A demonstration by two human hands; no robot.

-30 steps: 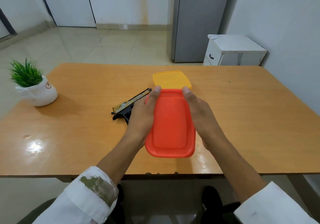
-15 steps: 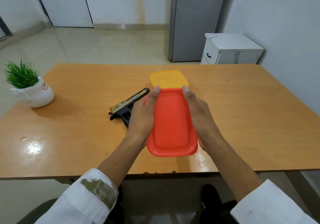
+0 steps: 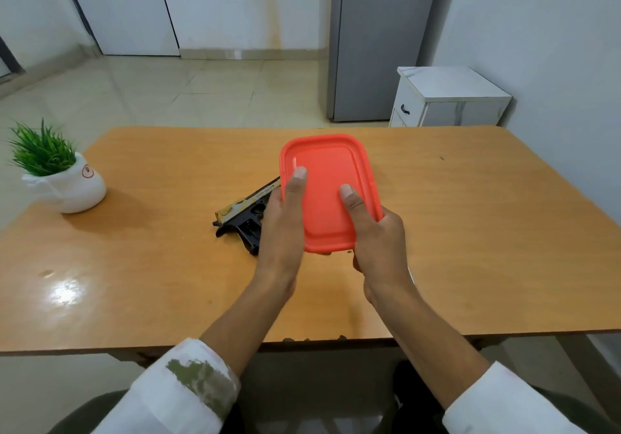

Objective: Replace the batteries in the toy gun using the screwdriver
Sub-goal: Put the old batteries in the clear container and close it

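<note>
I hold a red plastic lid (image 3: 327,178) up over the middle of the wooden table (image 3: 470,232), its top tilted toward me. My left hand (image 3: 280,232) grips its left edge with the thumb on top. My right hand (image 3: 379,242) grips its near right corner, thumb on top and fingers underneath. The toy gun (image 3: 245,218), black with a gold slide, lies flat on the table just left of my left hand, which covers part of it. No screwdriver or batteries are in view. Whatever sits under the lid is hidden.
A small green plant in a white pot (image 3: 67,184) stands at the table's left edge. Beyond the far right corner are a white cabinet (image 3: 450,97) and a grey fridge (image 3: 376,40). A wall runs close along the right.
The red lid, which lay flat near me, has been lifted and tilted up. It now hides the yellow container behind it. Both thumbs have slid onto its top.
</note>
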